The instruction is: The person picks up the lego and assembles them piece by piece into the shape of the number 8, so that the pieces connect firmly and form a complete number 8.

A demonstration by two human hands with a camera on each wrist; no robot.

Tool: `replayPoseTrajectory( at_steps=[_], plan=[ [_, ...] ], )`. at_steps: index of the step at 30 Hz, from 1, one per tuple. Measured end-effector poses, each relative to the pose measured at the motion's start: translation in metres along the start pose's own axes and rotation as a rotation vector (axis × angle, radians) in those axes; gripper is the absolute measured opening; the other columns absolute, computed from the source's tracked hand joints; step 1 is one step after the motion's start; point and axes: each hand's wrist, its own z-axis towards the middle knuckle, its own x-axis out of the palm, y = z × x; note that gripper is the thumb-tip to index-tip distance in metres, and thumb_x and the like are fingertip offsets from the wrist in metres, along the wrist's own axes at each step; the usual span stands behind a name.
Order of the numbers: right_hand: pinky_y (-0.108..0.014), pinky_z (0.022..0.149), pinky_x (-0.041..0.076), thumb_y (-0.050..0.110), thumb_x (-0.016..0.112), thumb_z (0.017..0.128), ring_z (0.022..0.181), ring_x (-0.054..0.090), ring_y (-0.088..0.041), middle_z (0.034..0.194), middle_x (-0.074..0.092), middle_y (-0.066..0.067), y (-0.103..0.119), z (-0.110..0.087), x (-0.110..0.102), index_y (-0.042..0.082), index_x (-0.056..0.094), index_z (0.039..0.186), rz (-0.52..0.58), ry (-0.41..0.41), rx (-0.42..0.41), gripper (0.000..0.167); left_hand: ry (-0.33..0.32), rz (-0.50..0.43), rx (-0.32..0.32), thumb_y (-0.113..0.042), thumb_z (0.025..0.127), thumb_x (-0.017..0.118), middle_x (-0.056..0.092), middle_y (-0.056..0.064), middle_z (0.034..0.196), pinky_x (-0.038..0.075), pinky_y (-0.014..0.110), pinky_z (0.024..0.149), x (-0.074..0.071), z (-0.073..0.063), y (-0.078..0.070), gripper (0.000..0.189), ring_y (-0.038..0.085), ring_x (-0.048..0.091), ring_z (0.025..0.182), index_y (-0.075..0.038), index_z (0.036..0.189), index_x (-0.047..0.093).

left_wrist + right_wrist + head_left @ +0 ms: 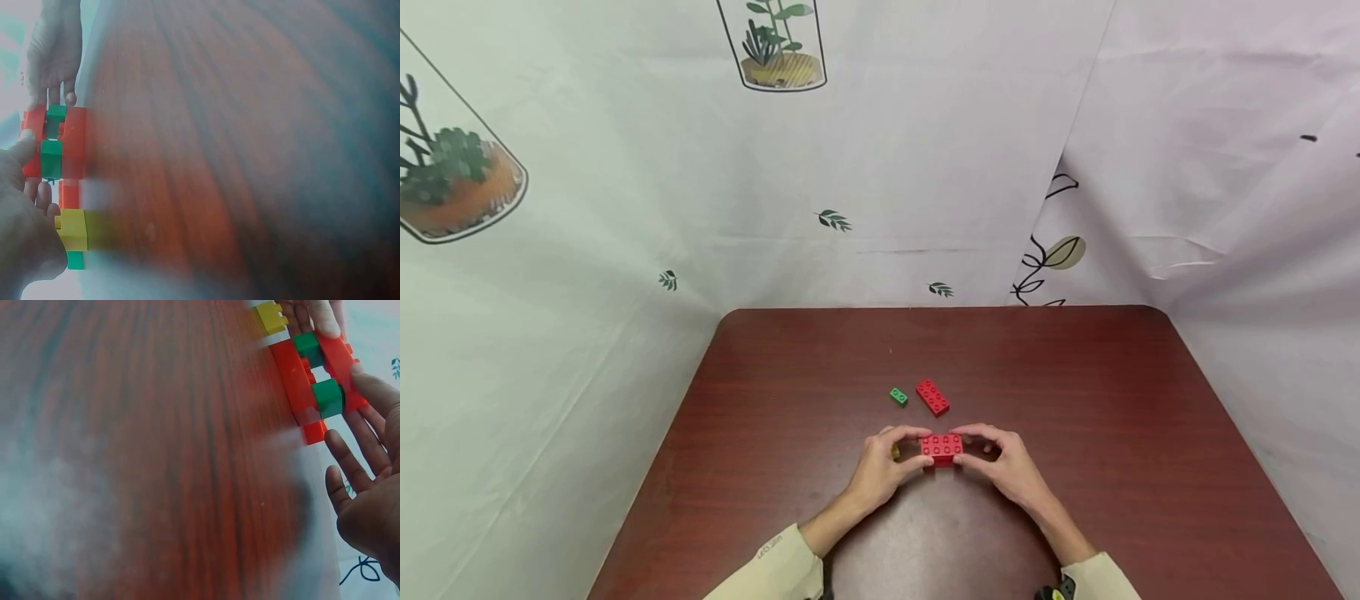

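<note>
Both hands are at a small stack of toy building bricks on the table. Its upper red brick [942,445] lies across two green bricks [51,159], with a gap between them. Under these sits a lower red brick [292,381], flat on the tabletop. My left hand [878,468] pinches the upper red brick at its left end, thumb in front and index finger behind. At the right end my right hand [1011,468] pinches the same brick likewise. The other fingers of the right hand stay off the bricks.
Behind the stack another red brick [932,398] lies at a slant, with a small green brick [898,397] to its left. A yellow brick [75,230] stands beside the left hand, mostly hidden in the head view. Patterned cloth [910,167] hangs around the brown table [1060,367].
</note>
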Motion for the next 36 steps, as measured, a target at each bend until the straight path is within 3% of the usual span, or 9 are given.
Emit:
replayPoseTrajectory(
  at_steps=[8,16,30,36],
  plan=[
    [-0.028,0.073,0.053,0.014,0.089,0.088,0.086,0.068,-0.019,0.103,0.078,0.003,0.0008,0.0002,-0.0005,0.016,0.081,0.118,0.001,-0.012,-0.002,0.032,-0.003,0.011,0.005,-0.025,0.086,0.089,0.078,-0.007,0.109,0.055,0.037,0.075,0.0004,0.0006,0.0005,0.037,0.024,0.068,0.09,-0.02,0.121,0.079],
    [-0.028,0.071,0.053,0.015,0.089,0.088,0.088,0.071,-0.023,0.104,0.079,0.0,0.0005,0.0006,-0.0008,0.016,0.081,0.117,-0.007,-0.007,0.002,0.031,-0.004,0.024,0.02,-0.025,0.085,0.09,0.078,-0.007,0.11,0.054,0.036,0.074,0.0012,0.0014,0.002,0.038,0.023,0.068,0.09,-0.02,0.121,0.079],
    [-0.028,0.069,0.053,0.015,0.089,0.088,0.084,0.069,-0.013,0.101,0.079,0.003,-0.0001,0.0027,0.0012,0.017,0.081,0.117,-0.026,0.0,0.002,0.031,-0.006,0.026,0.017,-0.024,0.085,0.091,0.078,-0.007,0.108,0.053,0.035,0.073,-0.0011,0.0017,0.0017,0.038,0.022,0.067,0.089,-0.021,0.121,0.079],
    [-0.027,0.068,0.051,0.013,0.089,0.087,0.081,0.065,-0.014,0.1,0.078,0.0,-0.0026,0.0019,0.0011,0.014,0.08,0.118,0.04,0.007,0.04,0.032,0.004,0.039,0.032,-0.024,0.084,0.091,0.078,-0.006,0.106,0.054,0.035,0.074,-0.0014,0.0018,0.0021,0.039,0.023,0.067,0.091,-0.021,0.121,0.079]
  ],
)
